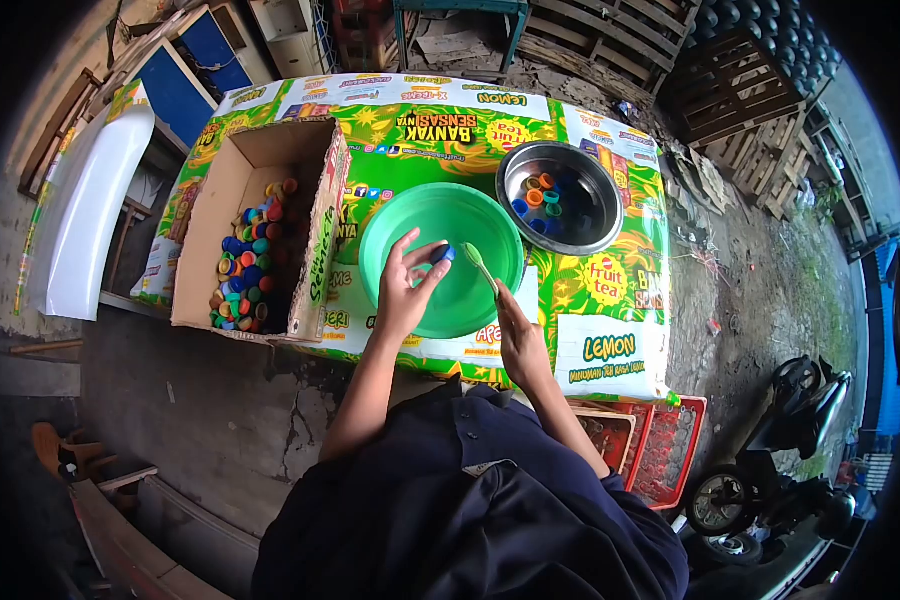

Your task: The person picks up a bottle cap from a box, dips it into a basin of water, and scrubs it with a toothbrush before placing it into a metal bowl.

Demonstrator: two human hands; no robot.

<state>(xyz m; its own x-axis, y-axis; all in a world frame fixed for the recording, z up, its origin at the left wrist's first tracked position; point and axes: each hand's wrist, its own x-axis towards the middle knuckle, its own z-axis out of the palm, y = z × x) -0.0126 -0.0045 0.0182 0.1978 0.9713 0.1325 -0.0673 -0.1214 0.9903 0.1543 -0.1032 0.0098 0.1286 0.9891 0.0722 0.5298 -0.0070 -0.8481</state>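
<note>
Head view: small blue bottle cap (442, 254) pinched in left hand (404, 290).

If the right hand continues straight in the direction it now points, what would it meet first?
The right hand holds a green brush pointing up and left over the green basin. Going straight on, it would probably first meet the blue cap held by the left hand, though depth is unclear.

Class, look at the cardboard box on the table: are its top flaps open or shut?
Open. The cardboard box shows its inside, with coloured bottle caps visible.
</note>
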